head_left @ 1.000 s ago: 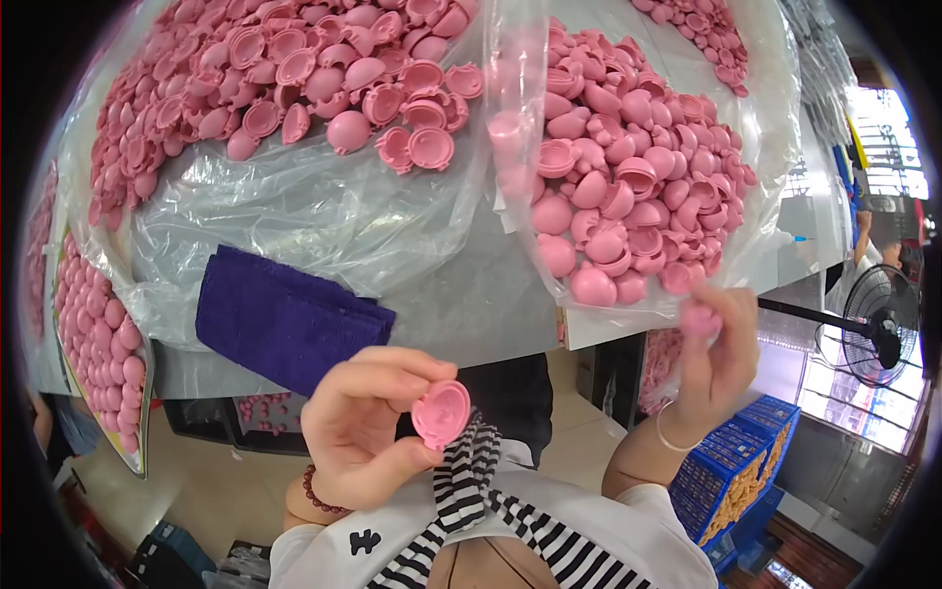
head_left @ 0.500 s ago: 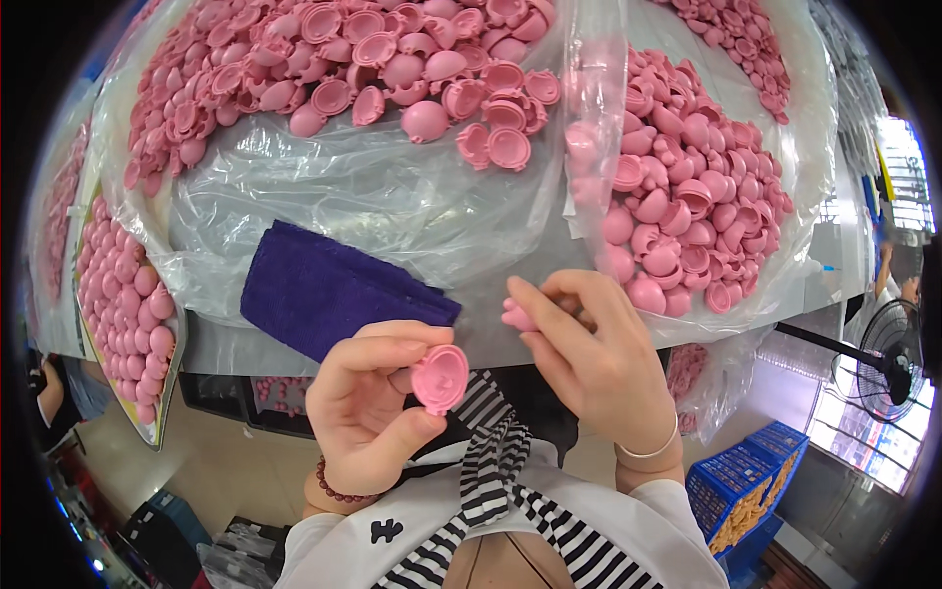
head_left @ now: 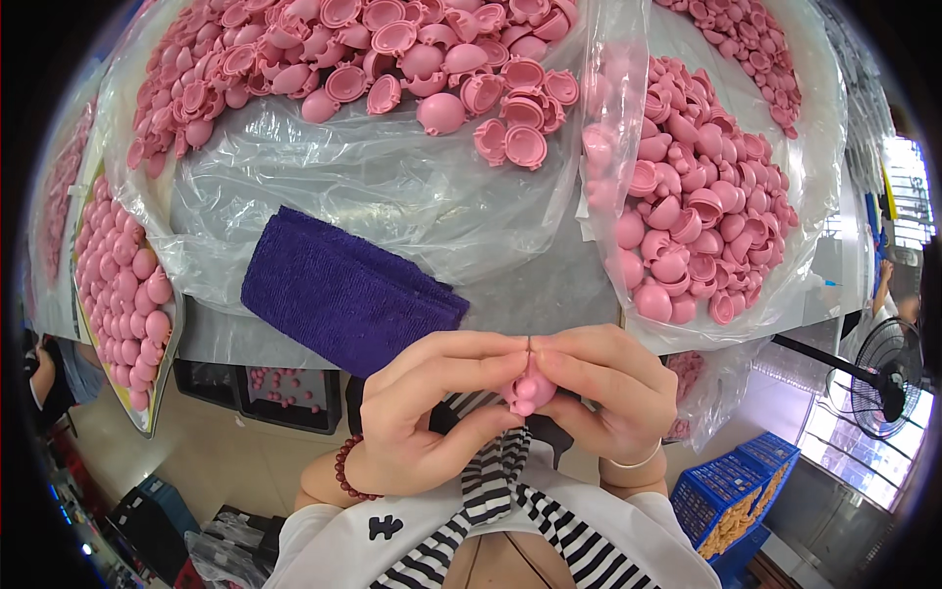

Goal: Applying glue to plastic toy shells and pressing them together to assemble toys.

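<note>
Just past the table's near edge, my left hand (head_left: 437, 407) and my right hand (head_left: 608, 393) meet fingertip to fingertip. Between them they pinch a small pink plastic ball-shaped piece (head_left: 528, 391) with little knobs showing toward me. Most of it hides behind my fingers, so I cannot tell how its parts sit together. A folded dark purple cloth (head_left: 348, 294) lies on the table beyond my left hand. A heap of pink plastic half-shells (head_left: 706, 206) rests on clear plastic sheeting beyond my right hand.
A larger heap of pink shells (head_left: 392, 59) spreads across the far side on clear plastic sheeting (head_left: 392, 187). Pink balls fill a tray (head_left: 157, 393) at the left. A dark bin (head_left: 289, 412) sits below the table edge. A black fan (head_left: 888, 378) and blue crates (head_left: 726, 491) stand right.
My hands have come together. The round half-shell in my left hand and the small pink piece in my right have been brought to one spot between my fingertips.
</note>
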`<state>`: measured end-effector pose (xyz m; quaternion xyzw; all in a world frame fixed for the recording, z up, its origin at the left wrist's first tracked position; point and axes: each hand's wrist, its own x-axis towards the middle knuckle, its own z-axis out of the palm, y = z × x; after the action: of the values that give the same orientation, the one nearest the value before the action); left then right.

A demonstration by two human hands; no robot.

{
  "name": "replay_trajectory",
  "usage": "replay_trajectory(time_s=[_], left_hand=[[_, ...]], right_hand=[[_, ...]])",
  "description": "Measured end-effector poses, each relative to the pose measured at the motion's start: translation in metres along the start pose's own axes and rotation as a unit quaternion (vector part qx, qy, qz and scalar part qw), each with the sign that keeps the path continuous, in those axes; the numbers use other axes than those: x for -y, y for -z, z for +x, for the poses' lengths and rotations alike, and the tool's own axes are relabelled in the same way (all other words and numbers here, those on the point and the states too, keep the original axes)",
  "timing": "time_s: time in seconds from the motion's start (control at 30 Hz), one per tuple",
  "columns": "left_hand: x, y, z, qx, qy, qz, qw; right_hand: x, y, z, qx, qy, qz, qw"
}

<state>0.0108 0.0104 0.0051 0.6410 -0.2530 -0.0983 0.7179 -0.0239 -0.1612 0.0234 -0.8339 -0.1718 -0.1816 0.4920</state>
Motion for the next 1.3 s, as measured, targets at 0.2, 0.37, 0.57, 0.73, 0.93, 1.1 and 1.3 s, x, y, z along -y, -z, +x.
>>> replay_trajectory(time_s=[0.2, 0.37, 0.57, 0.73, 0.93, 1.1, 1.3], left_hand=[[0.000, -0.003, 0.006, 0.018, -0.013, -0.019, 1.000], [0.000, -0.007, 0.003, -0.012, 0.063, -0.086, 0.994], [0.005, -0.001, 0.010, 0.022, -0.035, -0.053, 0.998], [0.004, 0.004, 0.010, 0.044, -0.012, -0.100, 0.994], [0.006, 0.033, 0.002, 0.015, -0.143, -0.271, 0.952], [-0.031, 0.137, -0.009, -0.360, -0.086, 0.403, 0.837], [-0.053, 0.219, -0.001, -0.377, -0.005, 0.583, 0.720]], right_hand=[[0.005, -0.004, -0.010, -0.040, 0.022, -0.032, 0.998], [0.004, -0.014, -0.016, -0.066, -0.008, 0.088, 0.994], [0.002, -0.015, -0.017, -0.081, 0.000, 0.100, 0.992], [0.003, -0.009, -0.019, -0.062, -0.016, 0.097, 0.993], [-0.022, 0.060, -0.038, -0.419, 0.048, -0.248, 0.872], [-0.081, 0.215, -0.103, -0.596, -0.126, -0.304, 0.732], [-0.140, 0.271, -0.140, -0.476, -0.273, -0.255, 0.796]])
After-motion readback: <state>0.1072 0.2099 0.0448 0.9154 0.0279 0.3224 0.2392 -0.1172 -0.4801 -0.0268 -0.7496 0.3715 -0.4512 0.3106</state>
